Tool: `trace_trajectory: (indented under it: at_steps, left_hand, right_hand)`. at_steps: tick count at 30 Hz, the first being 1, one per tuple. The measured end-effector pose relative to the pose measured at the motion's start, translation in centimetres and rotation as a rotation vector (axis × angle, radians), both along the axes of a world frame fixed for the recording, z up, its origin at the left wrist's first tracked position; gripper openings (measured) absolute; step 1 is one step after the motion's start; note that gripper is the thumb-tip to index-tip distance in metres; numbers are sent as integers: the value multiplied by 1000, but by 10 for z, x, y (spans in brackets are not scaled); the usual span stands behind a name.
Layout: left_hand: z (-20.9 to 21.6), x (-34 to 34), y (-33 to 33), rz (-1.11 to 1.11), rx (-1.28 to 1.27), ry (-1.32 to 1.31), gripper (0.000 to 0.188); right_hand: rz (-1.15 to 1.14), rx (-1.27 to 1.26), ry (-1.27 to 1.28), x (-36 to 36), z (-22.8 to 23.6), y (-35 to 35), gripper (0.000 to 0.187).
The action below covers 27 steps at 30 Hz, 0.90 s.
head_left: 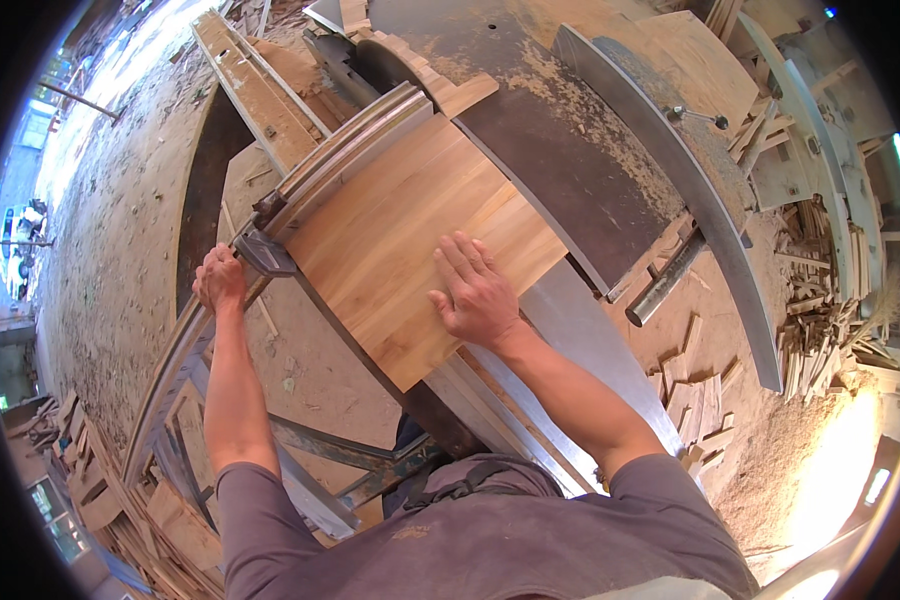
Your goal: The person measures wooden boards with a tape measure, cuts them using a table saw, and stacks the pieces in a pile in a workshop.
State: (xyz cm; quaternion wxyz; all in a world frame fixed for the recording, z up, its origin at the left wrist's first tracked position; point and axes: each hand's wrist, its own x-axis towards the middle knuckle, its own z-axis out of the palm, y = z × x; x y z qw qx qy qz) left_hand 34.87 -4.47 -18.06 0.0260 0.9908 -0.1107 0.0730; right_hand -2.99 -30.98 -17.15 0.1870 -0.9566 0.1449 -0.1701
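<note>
Wooden panel lay under the flat right hand; left of it, the left hand gripped a metal rail.

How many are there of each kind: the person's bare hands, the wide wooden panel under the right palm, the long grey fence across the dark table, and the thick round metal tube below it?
Bare hands: 2 (left hand, right hand)
Wide wooden panel: 1
Long grey fence: 1
Thick round metal tube: 1
Total: 5
</note>
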Motion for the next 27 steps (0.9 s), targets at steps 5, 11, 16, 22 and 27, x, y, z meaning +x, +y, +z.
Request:
trace_trajectory:
  at_steps: [5,11,16,22,27]
  left_hand:
    - [13,13,-23,38,-3,34,57]
    - [8,52,-31,54,-13,51,57]
    - [7,83,-40,68,-19,45,57]
    - [0,149,-42,56,-30,49,58]
    - [-4,206,-51,19,-88,87,60]
  right_hand:
    - [3,27,-11,21,4,-5,58]
    - [4,27,-44,57,-2,-11,58]
    - [-7,11,-72,90,-4,-18,58]
    - [-7,0,-80,146,-3,-27,58]
    - [-10,-13,-78,197,-6,-36,58]
